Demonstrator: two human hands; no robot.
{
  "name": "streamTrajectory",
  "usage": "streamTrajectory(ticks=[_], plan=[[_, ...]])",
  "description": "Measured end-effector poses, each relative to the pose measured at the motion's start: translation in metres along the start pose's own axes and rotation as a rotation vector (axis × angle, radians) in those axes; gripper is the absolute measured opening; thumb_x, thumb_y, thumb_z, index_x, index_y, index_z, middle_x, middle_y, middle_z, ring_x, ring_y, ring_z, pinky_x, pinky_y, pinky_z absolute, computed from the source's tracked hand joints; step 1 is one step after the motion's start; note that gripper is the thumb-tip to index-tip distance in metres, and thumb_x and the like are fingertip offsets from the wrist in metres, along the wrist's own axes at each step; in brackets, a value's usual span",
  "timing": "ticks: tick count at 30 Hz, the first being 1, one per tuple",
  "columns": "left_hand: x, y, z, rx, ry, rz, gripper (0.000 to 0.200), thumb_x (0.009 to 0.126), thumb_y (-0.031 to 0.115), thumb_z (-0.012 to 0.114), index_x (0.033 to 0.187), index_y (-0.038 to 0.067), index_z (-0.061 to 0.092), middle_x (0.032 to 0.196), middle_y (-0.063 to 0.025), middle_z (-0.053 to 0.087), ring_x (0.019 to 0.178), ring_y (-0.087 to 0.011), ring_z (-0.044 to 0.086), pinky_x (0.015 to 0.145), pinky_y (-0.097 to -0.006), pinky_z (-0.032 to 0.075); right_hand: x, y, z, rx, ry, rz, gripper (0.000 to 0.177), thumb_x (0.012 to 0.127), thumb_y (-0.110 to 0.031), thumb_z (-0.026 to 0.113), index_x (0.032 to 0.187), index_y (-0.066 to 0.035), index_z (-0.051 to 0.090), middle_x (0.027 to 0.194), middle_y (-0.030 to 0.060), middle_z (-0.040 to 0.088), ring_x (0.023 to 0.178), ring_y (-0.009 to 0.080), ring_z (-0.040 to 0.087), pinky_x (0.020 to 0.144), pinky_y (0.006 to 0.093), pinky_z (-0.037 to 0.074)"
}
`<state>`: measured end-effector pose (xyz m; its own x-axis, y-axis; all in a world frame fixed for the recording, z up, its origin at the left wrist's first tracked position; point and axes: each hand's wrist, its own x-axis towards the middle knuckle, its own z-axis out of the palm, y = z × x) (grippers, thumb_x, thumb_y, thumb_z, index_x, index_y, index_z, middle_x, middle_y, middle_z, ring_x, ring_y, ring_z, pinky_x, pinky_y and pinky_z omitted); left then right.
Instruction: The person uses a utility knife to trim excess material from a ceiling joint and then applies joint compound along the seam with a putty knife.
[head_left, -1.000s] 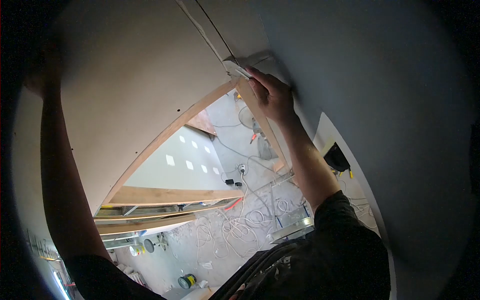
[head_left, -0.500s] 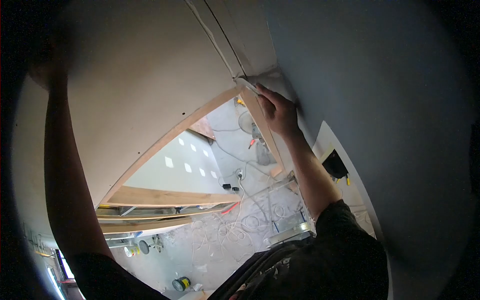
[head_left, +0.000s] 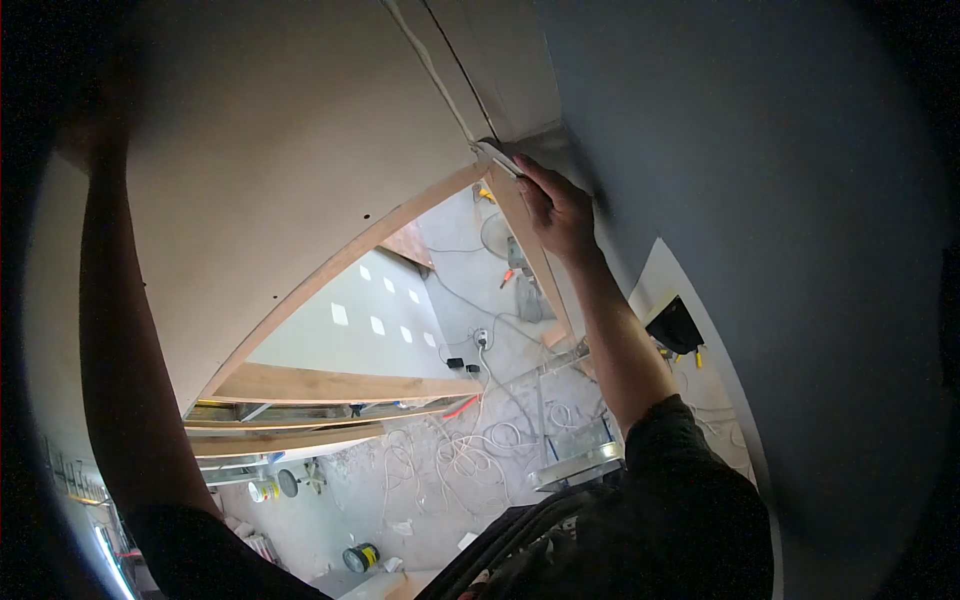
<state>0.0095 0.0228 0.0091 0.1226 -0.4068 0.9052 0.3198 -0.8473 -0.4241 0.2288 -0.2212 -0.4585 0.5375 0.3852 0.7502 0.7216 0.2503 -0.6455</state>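
Observation:
My right hand [head_left: 565,213] is closed around a thin, flat-bladed tool like a putty knife [head_left: 499,158]. Its blade lies against the wall just above the top corner of the wooden door frame [head_left: 395,215]. From that corner a pale line of filler [head_left: 428,68] and a dark crack [head_left: 462,72] run upward across the pale board [head_left: 270,140]. High on the left, my left hand [head_left: 95,145] is raised close to the board. Deep shadow hides its fingers, so whether it holds anything cannot be made out.
A dark grey wall surface [head_left: 720,150] stands close on my right, with a black-backed opening [head_left: 676,325] low down. Through the doorway, loose cables [head_left: 470,450] lie over the dusty floor. Buckets [head_left: 361,557] and a metal-edged platform [head_left: 575,468] are below me.
The view has shifted slightly. My right hand and the tool sit a little higher in the picture, still at the frame corner. My left arm stays raised.

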Motion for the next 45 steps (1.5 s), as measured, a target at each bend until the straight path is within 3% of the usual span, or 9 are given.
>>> streamTrajectory(ticks=[18,21,23,27,30,33,34,41,45], plan=[[0.001,-0.001,-0.008,0.051,-0.004,-0.075,0.034,0.101,0.020,0.050,0.129,0.002,0.046,0.117,-0.0217,0.048,0.108,-0.0399,0.055,0.087,-0.0576,0.052,-0.070,-0.001,0.015,0.186,0.190,0.167,0.033,0.101,-0.015,0.063,0.134,-0.007,0.064,0.122,0.0198,0.072,0.107,0.0294,0.073,0.088,0.0359,0.057],[0.000,-0.030,-0.016,0.410,-0.269,0.093,0.038,0.100,0.021,0.053,0.131,0.001,0.045,0.119,-0.0226,0.047,0.112,-0.0403,0.054,0.091,-0.0591,0.051,-0.072,-0.020,0.015,0.161,0.169,0.249,0.034,0.101,-0.015,0.063,0.134,-0.005,0.064,0.121,0.0210,0.072,0.109,0.0298,0.072,0.088,0.0363,0.057],[0.005,0.005,-0.003,-0.108,-0.043,-0.284,0.042,0.099,0.023,0.058,0.131,0.000,0.044,0.127,-0.0262,0.045,0.120,-0.0413,0.050,0.098,-0.0594,0.049,-0.060,-0.034,0.018,0.160,0.226,0.176,0.038,0.102,-0.016,0.061,0.139,-0.006,0.059,0.122,0.0202,0.071,0.110,0.0292,0.072,0.090,0.0367,0.057],[-0.012,-0.102,0.003,0.854,-0.023,0.027,0.056,0.088,0.059,0.068,0.117,0.011,0.074,0.116,-0.0124,0.075,0.106,-0.0280,0.071,0.088,-0.0430,0.057,-0.042,-0.043,0.021,0.107,0.304,0.115,0.043,0.104,-0.017,0.058,0.145,-0.007,0.052,0.128,0.0208,0.068,0.110,0.0312,0.071,0.091,0.0380,0.056],[-0.013,-0.055,-0.004,0.340,-0.008,-0.143,0.065,0.089,0.060,0.069,0.136,0.014,0.063,0.138,-0.0058,0.063,0.124,-0.0258,0.059,0.108,-0.0404,0.046,-0.062,-0.056,0.014,0.249,0.154,0.437,0.048,0.109,-0.041,0.045,0.138,-0.004,0.055,0.092,0.0037,0.061,0.080,0.0146,0.058,0.071,0.0303,0.050],[-0.019,-0.059,-0.002,0.807,-0.201,0.062,0.057,0.092,0.047,0.070,0.138,0.015,0.060,0.144,-0.0113,0.059,0.130,-0.0316,0.056,0.111,-0.0473,0.043,-0.112,-0.050,0.008,0.158,0.068,0.547,0.039,0.108,-0.035,0.045,0.119,0.000,0.059,0.094,0.0150,0.060,0.082,0.0238,0.059,0.078,0.0371,0.051],[-0.020,-0.054,-0.003,0.820,-0.184,0.047,0.057,0.092,0.047,0.070,0.138,0.015,0.060,0.144,-0.0113,0.059,0.130,-0.0316,0.056,0.111,-0.0473,0.043,-0.127,-0.063,0.000,0.046,-0.039,0.623,0.038,0.109,-0.027,0.038,0.121,0.003,0.059,0.112,0.0258,0.064,0.097,0.0417,0.063,0.088,0.0486,0.049],[0.002,0.049,-0.022,0.258,0.007,-0.167,0.040,0.090,0.020,0.058,0.128,0.009,0.054,0.115,-0.0203,0.055,0.105,-0.0438,0.055,0.092,-0.0533,0.046,-0.232,-0.111,-0.047,-0.114,-0.268,0.847,0.031,0.098,-0.031,0.069,0.105,-0.001,0.064,0.075,0.0133,0.065,0.070,0.0300,0.065,0.069,0.0399,0.052],[-0.002,0.059,-0.019,0.207,0.037,-0.214,0.038,0.091,0.021,0.058,0.127,0.008,0.054,0.121,-0.0229,0.055,0.108,-0.0456,0.054,0.095,-0.0545,0.045,-0.159,-0.124,-0.039,-0.137,-0.062,0.587,0.028,0.094,-0.028,0.074,0.093,-0.001,0.067,0.073,0.0205,0.065,0.064,0.0299,0.065,0.062,0.0395,0.051]])
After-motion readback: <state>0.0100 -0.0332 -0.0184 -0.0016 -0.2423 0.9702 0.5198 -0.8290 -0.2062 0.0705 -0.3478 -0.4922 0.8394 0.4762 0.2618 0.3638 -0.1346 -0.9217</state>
